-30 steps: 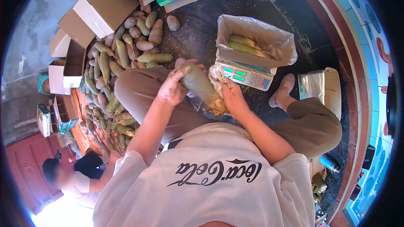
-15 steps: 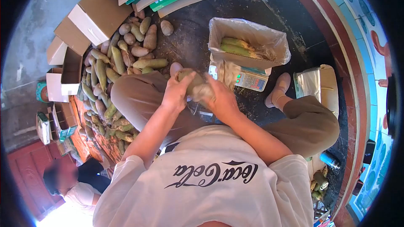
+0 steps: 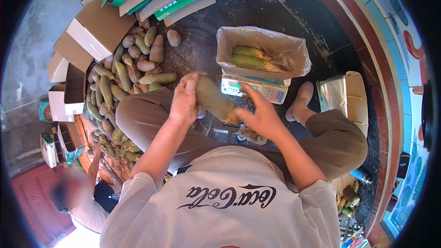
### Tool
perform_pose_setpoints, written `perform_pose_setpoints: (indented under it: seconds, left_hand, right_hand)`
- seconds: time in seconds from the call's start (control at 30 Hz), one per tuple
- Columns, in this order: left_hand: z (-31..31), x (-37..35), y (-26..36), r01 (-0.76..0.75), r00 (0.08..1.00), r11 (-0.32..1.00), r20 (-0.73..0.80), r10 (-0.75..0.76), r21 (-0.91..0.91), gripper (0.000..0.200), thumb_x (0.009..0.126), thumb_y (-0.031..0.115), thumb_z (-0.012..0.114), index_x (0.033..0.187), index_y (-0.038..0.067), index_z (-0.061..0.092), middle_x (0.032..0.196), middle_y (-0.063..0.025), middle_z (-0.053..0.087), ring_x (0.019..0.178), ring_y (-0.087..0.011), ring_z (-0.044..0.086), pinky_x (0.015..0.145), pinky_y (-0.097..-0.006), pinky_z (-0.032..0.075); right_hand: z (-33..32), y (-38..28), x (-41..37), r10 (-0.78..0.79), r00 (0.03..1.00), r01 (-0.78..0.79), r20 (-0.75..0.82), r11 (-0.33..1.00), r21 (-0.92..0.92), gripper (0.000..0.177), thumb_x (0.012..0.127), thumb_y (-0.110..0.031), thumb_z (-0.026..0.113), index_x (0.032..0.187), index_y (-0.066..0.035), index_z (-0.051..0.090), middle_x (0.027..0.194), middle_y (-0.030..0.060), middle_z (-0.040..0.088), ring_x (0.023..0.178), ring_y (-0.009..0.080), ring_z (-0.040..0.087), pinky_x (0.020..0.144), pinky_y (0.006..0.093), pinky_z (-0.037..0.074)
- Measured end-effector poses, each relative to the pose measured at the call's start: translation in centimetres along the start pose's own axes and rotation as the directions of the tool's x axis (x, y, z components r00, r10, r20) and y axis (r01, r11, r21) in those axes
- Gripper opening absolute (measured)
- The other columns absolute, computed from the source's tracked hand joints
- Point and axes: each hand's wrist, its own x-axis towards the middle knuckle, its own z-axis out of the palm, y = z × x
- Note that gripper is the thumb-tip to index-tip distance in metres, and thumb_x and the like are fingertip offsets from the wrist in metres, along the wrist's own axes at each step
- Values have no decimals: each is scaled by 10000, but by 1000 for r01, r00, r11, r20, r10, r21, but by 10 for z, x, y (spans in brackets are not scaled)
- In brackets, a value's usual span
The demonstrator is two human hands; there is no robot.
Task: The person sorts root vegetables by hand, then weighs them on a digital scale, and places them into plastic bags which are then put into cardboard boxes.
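My left hand point(image 3: 184, 97) is closed round the upper end of a thick greenish-brown root vegetable point(image 3: 211, 98), held tilted above my lap. My right hand point(image 3: 262, 115) is beside its yellowish lower end, thumb near the tip and forefinger stretched out apart from it. Crumpled brownish material point(image 3: 250, 134) lies below that hand. Beyond my hands, a lined cardboard box point(image 3: 294, 66) holds several green vegetables point(image 3: 248, 59). It stands on a digital scale point(image 3: 274, 94) with a keypad and a lit display.
A big heap of similar vegetables point(image 3: 121, 76) spreads on the floor at left. Cardboard boxes point(image 3: 101, 23) stand behind it, with green cartons point(image 3: 183, 2) at the top. Another carton point(image 3: 358, 94) is beside my foot point(image 3: 302, 101). A person point(image 3: 85, 197) is at lower left.
The vegetable, blurred between both hands before, is now steady in my left hand. My right hand has opened and moved right. A blurred brownish piece near the scale is gone from there.
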Motion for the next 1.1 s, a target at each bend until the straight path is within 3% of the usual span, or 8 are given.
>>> perform_pose_setpoints:
  seconds: [0.1,0.23,0.43,0.63,0.73,0.83,0.93,1.1]
  left_hand:
    - [18,3,-9,107,994,981,43,-101,-160,261,914,254,456,1024,35,547,935,-72,564,889,-167,539,725,-341,482]
    - [18,11,-3,61,998,988,2,-61,-143,298,939,229,400,1007,-30,532,948,-121,569,861,-213,566,769,-362,494]
    - [-18,23,4,4,997,999,-79,-7,-38,174,859,67,544,998,-37,549,947,-117,589,887,-179,580,800,-326,494]
    - [-22,12,-5,-129,987,978,-72,143,167,239,830,56,577,1056,-21,581,1067,-63,589,984,-126,529,909,-265,374]
    - [-27,8,-3,-146,983,959,-73,168,242,246,836,97,579,1052,-21,583,1054,-61,600,985,-113,508,891,-252,358]
    - [-23,1,5,-33,994,975,-90,54,218,225,857,159,564,999,-11,604,1047,-60,607,924,-99,507,800,-227,371]
    - [-34,6,-3,-81,991,966,-83,104,246,256,870,188,526,984,-29,603,1061,-97,591,1012,-148,486,928,-275,312]
    - [-26,4,6,-129,979,960,-122,163,249,239,878,218,513,952,7,599,983,-57,619,948,-131,522,831,-277,357]
  right_hand:
    - [7,-28,9,-38,992,64,117,971,-229,820,624,-206,755,1307,-50,330,1155,211,515,1084,343,510,896,363,412]
    - [-29,-25,26,-124,989,130,79,988,-81,761,620,-153,732,1280,-50,367,1133,211,533,1067,317,527,889,353,415]
    - [-95,13,112,29,997,38,77,671,-741,717,621,-185,691,1265,-46,408,1146,187,537,1065,322,516,926,374,402]
    - [-70,79,157,-137,979,205,153,593,-779,548,747,-202,628,1253,-98,445,1153,174,538,1085,322,494,931,363,394]
    - [-69,82,164,222,911,190,346,519,-833,446,825,-152,545,1259,-113,450,1214,146,503,1109,298,484,935,370,398]
    - [-69,82,156,226,931,83,286,634,-769,387,831,-151,532,1213,-101,498,1218,149,502,1098,319,487,935,383,393]
    - [-77,75,143,10,973,145,231,752,-642,365,834,-151,526,1193,-93,513,1197,167,511,1090,334,486,938,392,387]
    - [-101,18,75,-301,954,264,-2,842,-471,191,834,-147,538,967,-18,582,931,139,606,840,314,574,744,358,451]
